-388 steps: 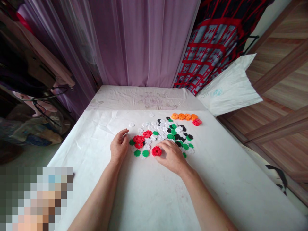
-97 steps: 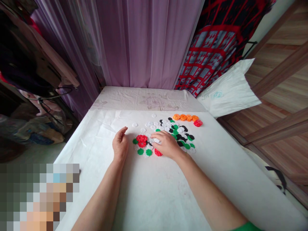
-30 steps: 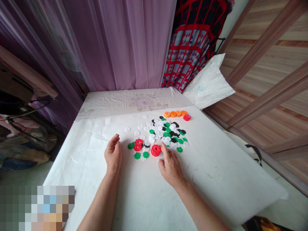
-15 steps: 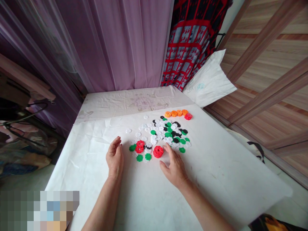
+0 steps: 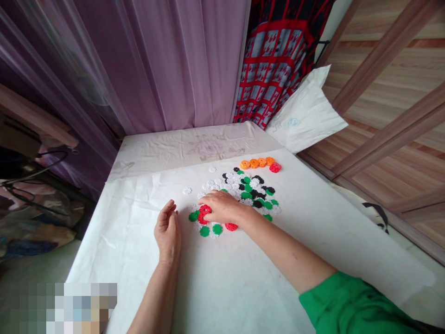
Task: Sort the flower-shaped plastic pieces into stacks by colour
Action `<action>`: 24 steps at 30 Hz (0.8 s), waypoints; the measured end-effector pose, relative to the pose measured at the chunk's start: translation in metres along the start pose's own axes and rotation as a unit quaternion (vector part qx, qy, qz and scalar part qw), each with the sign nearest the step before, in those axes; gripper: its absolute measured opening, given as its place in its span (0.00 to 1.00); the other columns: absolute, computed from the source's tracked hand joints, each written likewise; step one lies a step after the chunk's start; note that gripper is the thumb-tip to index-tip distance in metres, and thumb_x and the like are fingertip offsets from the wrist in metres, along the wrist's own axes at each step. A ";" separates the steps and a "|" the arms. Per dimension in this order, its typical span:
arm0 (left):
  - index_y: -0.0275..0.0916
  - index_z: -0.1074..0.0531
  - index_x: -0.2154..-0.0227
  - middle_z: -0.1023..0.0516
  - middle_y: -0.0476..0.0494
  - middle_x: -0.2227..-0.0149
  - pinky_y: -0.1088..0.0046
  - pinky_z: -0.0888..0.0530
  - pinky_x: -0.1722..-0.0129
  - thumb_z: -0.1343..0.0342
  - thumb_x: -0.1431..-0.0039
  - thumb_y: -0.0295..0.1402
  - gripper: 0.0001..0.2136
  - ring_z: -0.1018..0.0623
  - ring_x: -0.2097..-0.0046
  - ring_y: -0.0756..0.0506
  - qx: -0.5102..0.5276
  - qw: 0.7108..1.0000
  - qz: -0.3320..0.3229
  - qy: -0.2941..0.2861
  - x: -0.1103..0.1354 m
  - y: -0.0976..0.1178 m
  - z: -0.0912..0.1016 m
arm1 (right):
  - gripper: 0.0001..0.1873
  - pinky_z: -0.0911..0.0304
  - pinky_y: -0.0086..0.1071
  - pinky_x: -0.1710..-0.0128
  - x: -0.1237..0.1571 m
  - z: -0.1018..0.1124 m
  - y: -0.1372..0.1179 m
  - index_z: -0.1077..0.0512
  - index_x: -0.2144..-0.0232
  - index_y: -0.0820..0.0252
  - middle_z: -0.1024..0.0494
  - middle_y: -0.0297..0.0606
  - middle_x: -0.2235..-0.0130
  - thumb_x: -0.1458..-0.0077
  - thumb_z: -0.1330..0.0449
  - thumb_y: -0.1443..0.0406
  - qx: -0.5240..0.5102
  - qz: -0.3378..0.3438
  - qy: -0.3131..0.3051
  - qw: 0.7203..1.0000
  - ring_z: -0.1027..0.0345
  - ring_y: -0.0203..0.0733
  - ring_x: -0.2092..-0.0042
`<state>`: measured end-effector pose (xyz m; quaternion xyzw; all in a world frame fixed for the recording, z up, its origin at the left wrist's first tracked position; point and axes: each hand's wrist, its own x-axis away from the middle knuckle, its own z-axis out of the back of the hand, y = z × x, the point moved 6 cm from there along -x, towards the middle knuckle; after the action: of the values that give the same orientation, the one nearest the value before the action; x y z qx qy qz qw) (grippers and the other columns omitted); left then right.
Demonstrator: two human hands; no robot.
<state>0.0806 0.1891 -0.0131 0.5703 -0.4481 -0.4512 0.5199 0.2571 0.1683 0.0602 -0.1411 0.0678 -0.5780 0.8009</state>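
Observation:
A scatter of small flower-shaped plastic discs [image 5: 243, 190], white, green, black and red, lies on a table under a white sheet [image 5: 215, 278]. My right hand [image 5: 224, 207] reaches left across the pile, its fingertips curled down onto a small cluster of red discs [image 5: 203, 212]. Whether it grips one I cannot tell. A stack of red discs [image 5: 231, 226] peeks out below my right wrist. My left hand [image 5: 167, 229] rests on the sheet left of the pile, fingers loosely apart, holding nothing. A row of orange discs [image 5: 257, 163] ends in a red one [image 5: 275, 167] at the far side.
Purple curtains [image 5: 156, 65] hang behind the table. A red and black patterned cloth [image 5: 278, 60] hangs at the back right, with a white plastic bag [image 5: 308, 116] below it. Wooden panelling [image 5: 392, 102] runs along the right. Clutter and a cable [image 5: 31, 185] lie left of the table.
My right hand has moved left from beside the red stack onto the red cluster, partly covering the stack. The left hand has stayed put. The view shifted slightly.

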 end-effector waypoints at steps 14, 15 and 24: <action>0.43 0.25 0.54 0.22 0.41 0.49 0.60 0.29 0.42 0.44 0.44 0.36 0.15 0.23 0.47 0.44 -0.009 1.000 0.005 -0.008 0.002 -0.001 0.000 | 0.26 0.37 0.33 0.56 -0.011 -0.008 0.010 0.29 0.50 0.58 0.21 0.41 0.53 0.53 0.34 0.65 -0.021 -0.084 -0.035 0.996 0.28 0.46 0.52; 0.42 0.25 0.54 0.22 0.41 0.49 0.59 0.29 0.42 0.44 0.44 0.36 0.15 0.23 0.47 0.44 -0.008 1.000 0.004 -0.009 0.002 -0.001 0.000 | 0.28 0.37 0.33 0.56 -0.012 -0.008 0.010 0.29 0.49 0.58 0.21 0.40 0.53 0.54 0.32 0.64 -0.033 -0.087 -0.039 0.995 0.28 0.46 0.53; 0.41 0.25 0.52 0.22 0.40 0.47 0.57 0.31 0.41 0.44 0.44 0.40 0.18 0.23 0.47 0.42 -0.014 1.000 0.007 -0.022 0.003 0.002 0.000 | 0.36 0.35 0.35 0.54 0.029 0.025 0.070 0.34 0.43 0.56 0.24 0.38 0.55 0.57 0.32 0.64 -0.161 -0.164 0.134 0.964 0.29 0.41 0.56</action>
<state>0.0810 0.1865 -0.0116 0.5497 -0.4573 -0.4663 0.5208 0.3372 0.1648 0.0642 -0.1989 0.2425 -0.6964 0.6456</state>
